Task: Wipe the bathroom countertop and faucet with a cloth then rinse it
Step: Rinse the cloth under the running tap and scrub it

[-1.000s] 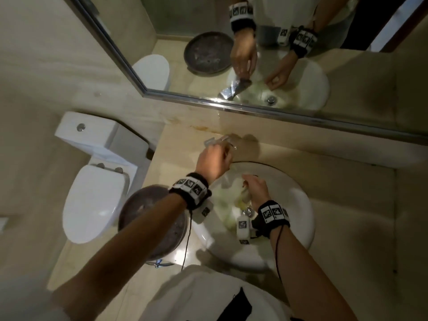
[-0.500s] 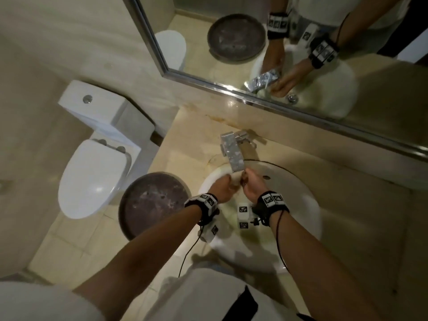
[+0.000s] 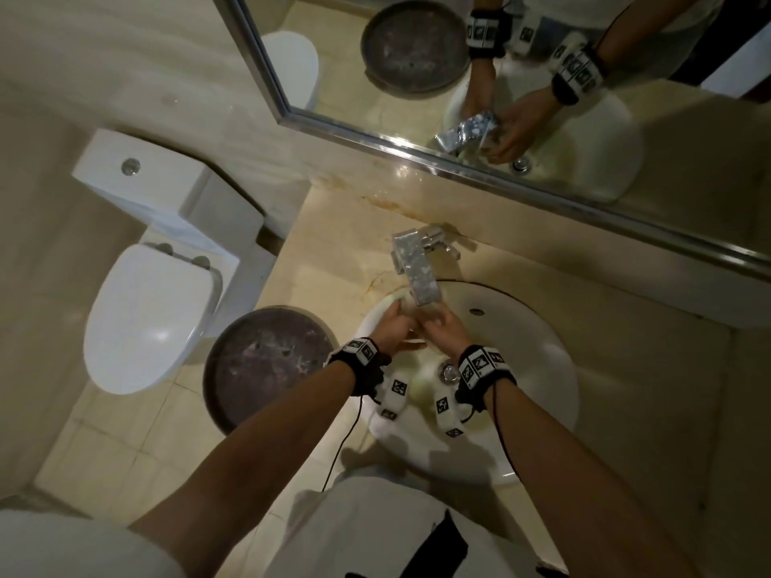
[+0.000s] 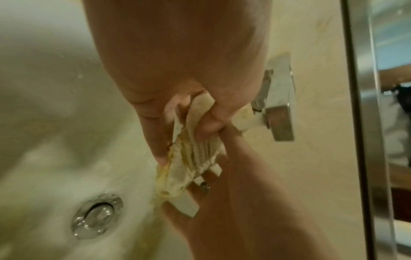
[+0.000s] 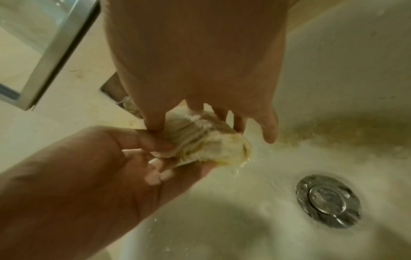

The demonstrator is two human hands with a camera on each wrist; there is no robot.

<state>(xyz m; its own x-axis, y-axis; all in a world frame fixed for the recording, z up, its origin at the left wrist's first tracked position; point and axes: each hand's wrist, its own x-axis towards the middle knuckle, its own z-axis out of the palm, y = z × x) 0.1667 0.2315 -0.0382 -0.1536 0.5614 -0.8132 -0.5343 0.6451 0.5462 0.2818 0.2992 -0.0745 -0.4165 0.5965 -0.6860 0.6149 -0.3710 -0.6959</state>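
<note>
A small beige-tiled bathroom, with a white toilet to the left and a mirror along the back wall, frames the stone table that carries a round white basin. The square chrome faucet reaches out over the basin, and both hands meet just beneath its spout, above the metal drain. The left hand and the right hand each have their grip curled round the cloth, pinching the small pale wad from opposite sides under running water. Soaked and yellow-stained, it looks limp, light and rather slippery, so it probably handles best bunched in the fingers and squeezed or rubbed end against end, not held by one loose corner.
</note>
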